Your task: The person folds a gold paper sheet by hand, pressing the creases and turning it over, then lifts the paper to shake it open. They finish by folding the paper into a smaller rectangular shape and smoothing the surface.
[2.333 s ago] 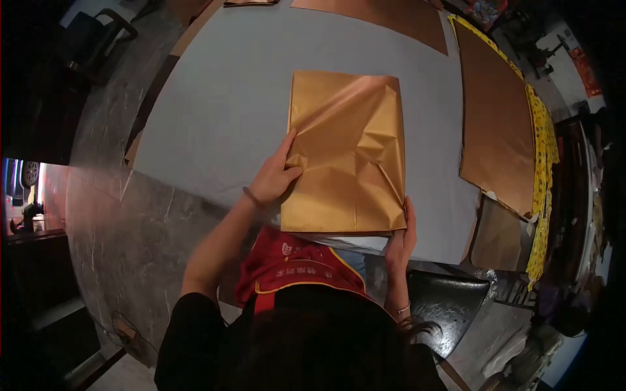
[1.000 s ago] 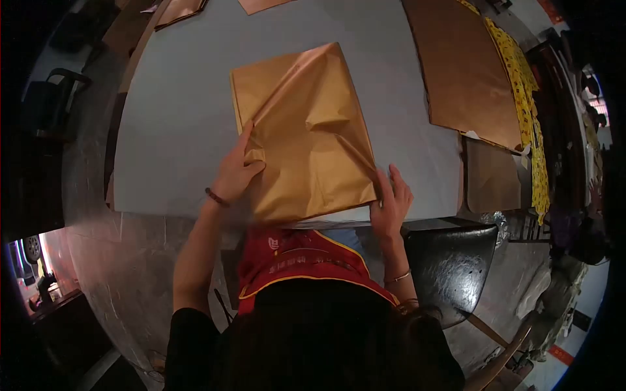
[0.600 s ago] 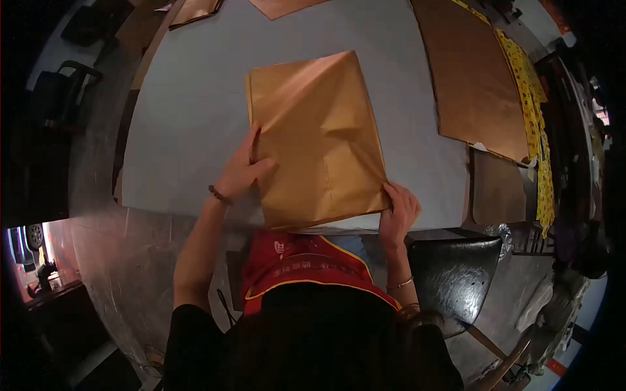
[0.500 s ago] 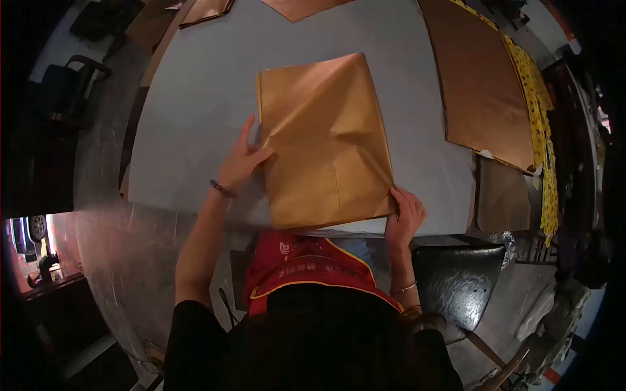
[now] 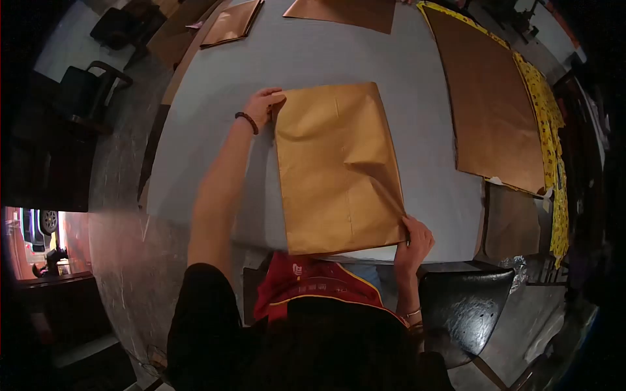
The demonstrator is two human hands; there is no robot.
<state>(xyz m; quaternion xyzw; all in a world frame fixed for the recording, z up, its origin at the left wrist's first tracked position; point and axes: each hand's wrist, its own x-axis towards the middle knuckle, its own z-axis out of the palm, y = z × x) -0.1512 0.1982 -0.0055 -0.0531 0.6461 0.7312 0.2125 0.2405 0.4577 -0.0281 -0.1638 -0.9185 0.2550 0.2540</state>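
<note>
A folded sheet of brown kraft paper (image 5: 339, 169) lies on the grey-covered table (image 5: 202, 143) in front of me, its near edge close to the table's front edge. Creases run across it, with a raised wrinkle right of its middle. My left hand (image 5: 262, 109) is closed on the paper's far left corner, thumb on top and fingers partly hidden. At the near right corner, my right hand (image 5: 416, 242) pinches the edge, its fingers curled partly out of sight.
Large brown sheets (image 5: 486, 98) lie along the right side beside a yellow patterned strip (image 5: 551, 150). Folded brown paper (image 5: 233, 23) sits at the far left, another brown sheet (image 5: 345, 12) at the far edge. A black chair (image 5: 463, 306) stands near right.
My left hand has moved from the paper's left edge up to its far left corner, which now lies flatter. My right hand stays at the near right corner. The view has shifted slightly.
</note>
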